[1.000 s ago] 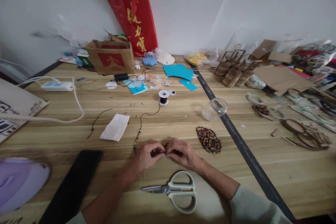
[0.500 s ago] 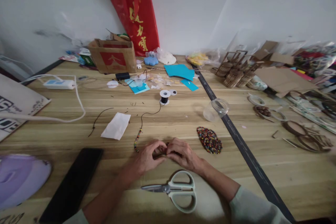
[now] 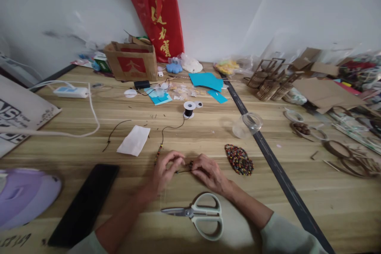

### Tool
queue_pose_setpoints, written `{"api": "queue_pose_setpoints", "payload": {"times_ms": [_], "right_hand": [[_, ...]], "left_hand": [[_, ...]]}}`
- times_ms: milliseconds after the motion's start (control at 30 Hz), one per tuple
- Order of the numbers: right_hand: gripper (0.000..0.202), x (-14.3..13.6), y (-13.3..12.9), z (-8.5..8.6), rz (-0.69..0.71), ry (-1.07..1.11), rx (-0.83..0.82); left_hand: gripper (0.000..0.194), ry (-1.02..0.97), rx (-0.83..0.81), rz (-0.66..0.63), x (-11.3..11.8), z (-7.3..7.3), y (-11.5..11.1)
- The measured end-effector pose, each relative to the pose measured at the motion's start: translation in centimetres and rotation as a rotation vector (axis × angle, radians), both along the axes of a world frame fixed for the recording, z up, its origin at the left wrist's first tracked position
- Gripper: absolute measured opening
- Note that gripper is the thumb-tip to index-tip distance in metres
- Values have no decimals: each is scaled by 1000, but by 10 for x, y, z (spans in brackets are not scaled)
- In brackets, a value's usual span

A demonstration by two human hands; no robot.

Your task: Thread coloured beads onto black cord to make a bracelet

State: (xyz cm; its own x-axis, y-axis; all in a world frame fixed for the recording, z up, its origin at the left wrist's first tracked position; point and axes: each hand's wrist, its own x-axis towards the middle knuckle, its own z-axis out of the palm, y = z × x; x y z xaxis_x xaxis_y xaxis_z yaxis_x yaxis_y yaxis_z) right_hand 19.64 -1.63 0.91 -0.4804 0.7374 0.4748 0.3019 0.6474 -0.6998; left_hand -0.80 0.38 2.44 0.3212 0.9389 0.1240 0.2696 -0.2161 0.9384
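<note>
My right hand is closed on the black cord, with a few dark beads at its fingertips. Just left of it, my left hand is raised with thumb and forefinger close together; whatever they pinch is too small to make out. A string of coloured beads runs from behind my left hand, its cord leading up to the black spool. Green-handled scissors lie in front of both hands. A coiled pile of beads rests to the right of my right hand.
A black phone and a purple device lie at the left. White paper is beyond my left hand. A clear plastic jar lies right of the spool. A cardboard box and a red bag stand at the back.
My left hand has drawn slightly left, away from my right hand, so the cord and dark beads between them now show. The whole view has shifted a little.
</note>
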Motion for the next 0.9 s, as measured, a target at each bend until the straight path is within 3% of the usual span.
{"api": "queue_pose_setpoints", "payload": {"times_ms": [67,200,400,900], "right_hand": [[21,1,0,-1,1,2,-5],[17,1,0,-2,1,5,7],[19,0,0,-1,-17,1,41],[14,1,0,-2,8,-28,11]], "left_hand": [[25,-52,-45,9,-2,4,2],[28,-28,-59,-100,-1,2,2],[8,70,0,-208,4,-6,-2],[8,123,133,-179,5,-14,-1]]}}
